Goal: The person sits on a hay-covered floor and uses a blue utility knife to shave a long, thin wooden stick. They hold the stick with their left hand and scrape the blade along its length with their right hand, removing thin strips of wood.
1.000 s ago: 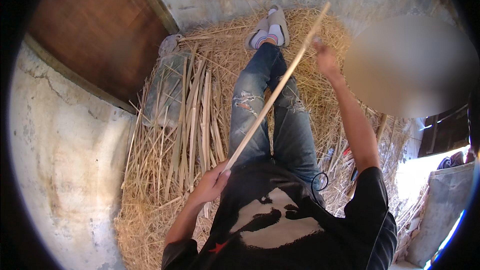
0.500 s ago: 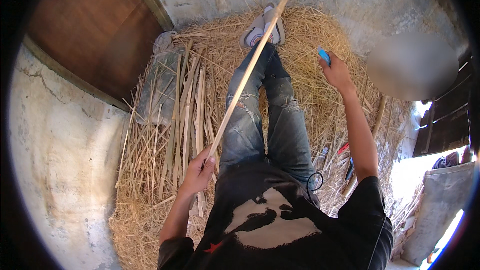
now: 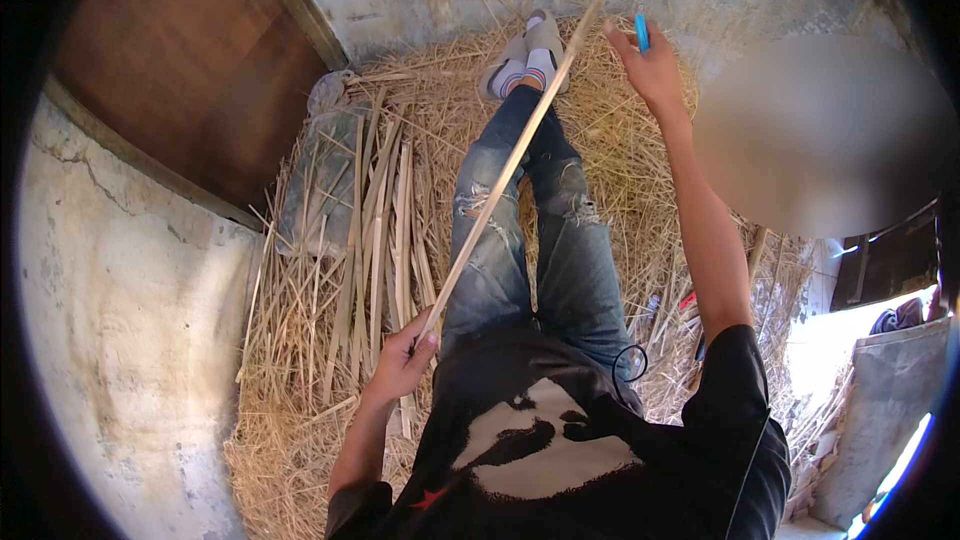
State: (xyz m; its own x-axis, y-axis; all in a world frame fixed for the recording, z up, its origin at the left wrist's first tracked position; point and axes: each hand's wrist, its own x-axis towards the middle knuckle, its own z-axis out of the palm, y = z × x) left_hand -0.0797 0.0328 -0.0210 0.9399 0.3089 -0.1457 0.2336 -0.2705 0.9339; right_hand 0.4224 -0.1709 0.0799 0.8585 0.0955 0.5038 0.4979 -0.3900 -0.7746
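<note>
A long, pale bamboo strip slants across my legs, its far end rising to the right past my feet. My left hand is closed round its near end, beside my left hip. Out to the right, my right hand grips a small blue utility knife that points away from me. The blade is too small to make out. That hand is apart from the strip, just right of its far end, with the forefinger stretched toward it.
Several split bamboo strips lie on the straw left of my legs, beside a grey slab. A brown door panel and worn walls border the floor. A grey block stands at right.
My right hand has moved away from me with the knife, closer to the strip's far end. The strip has shifted slightly toward me, and its far tip now shows.
</note>
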